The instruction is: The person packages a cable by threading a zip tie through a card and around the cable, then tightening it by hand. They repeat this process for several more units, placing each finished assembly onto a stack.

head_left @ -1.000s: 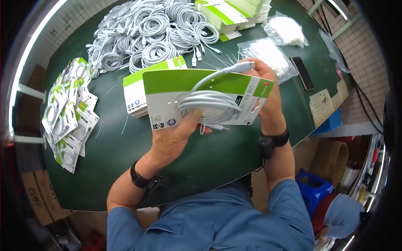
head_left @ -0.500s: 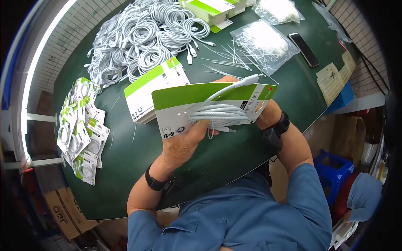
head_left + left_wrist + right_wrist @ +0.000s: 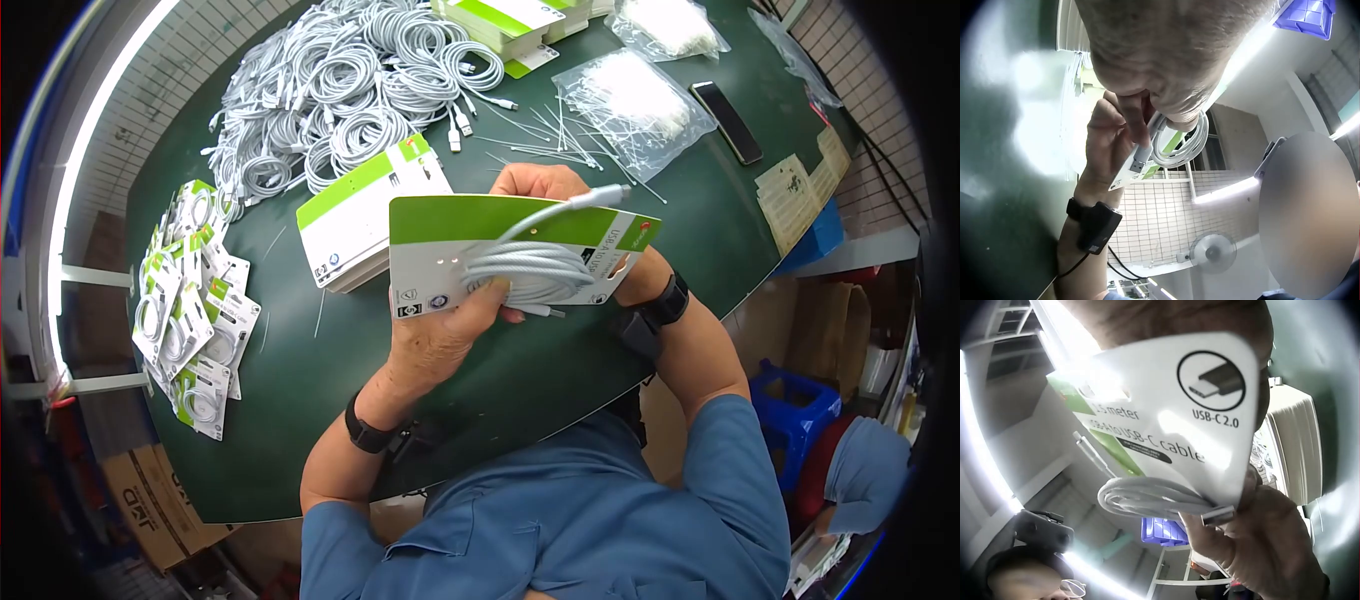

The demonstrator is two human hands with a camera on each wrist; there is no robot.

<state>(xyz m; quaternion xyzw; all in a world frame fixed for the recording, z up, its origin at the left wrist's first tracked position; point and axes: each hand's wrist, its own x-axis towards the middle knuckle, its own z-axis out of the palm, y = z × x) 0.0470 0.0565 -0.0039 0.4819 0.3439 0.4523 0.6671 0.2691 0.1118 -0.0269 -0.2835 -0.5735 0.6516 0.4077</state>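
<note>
A green-and-white packaging card (image 3: pixel 430 220) is held up over the table, a coiled white USB cable (image 3: pixel 540 268) against its printed face. My left hand (image 3: pixel 430 345) pinches the card's lower left part, thumb pressing on the coil. One cable plug (image 3: pixel 605 196) sticks out past the top right edge; the USB-A plug (image 3: pixel 1140 161) shows beside the left fingers in the left wrist view. Behind the card is my right hand (image 3: pixel 540 180), its knuckles above the top edge. Its fingertips are hidden in the head view, and I cannot tell what they hold.
Stacked blank cards (image 3: pixel 355 230) lie just left of the held card. Finished packs (image 3: pixel 195 320) pile at the left, loose coiled cables (image 3: pixel 340 90) at the back. Loose white ties (image 3: pixel 560 135), a bag of ties (image 3: pixel 635 105), a phone (image 3: pixel 727 122) and paper (image 3: pixel 790 200) lie to the right.
A thin white tie loop hanging below the coil is no longer seen. The card has shifted slightly right, and the right hand has moved from the card's right edge to behind its top.
</note>
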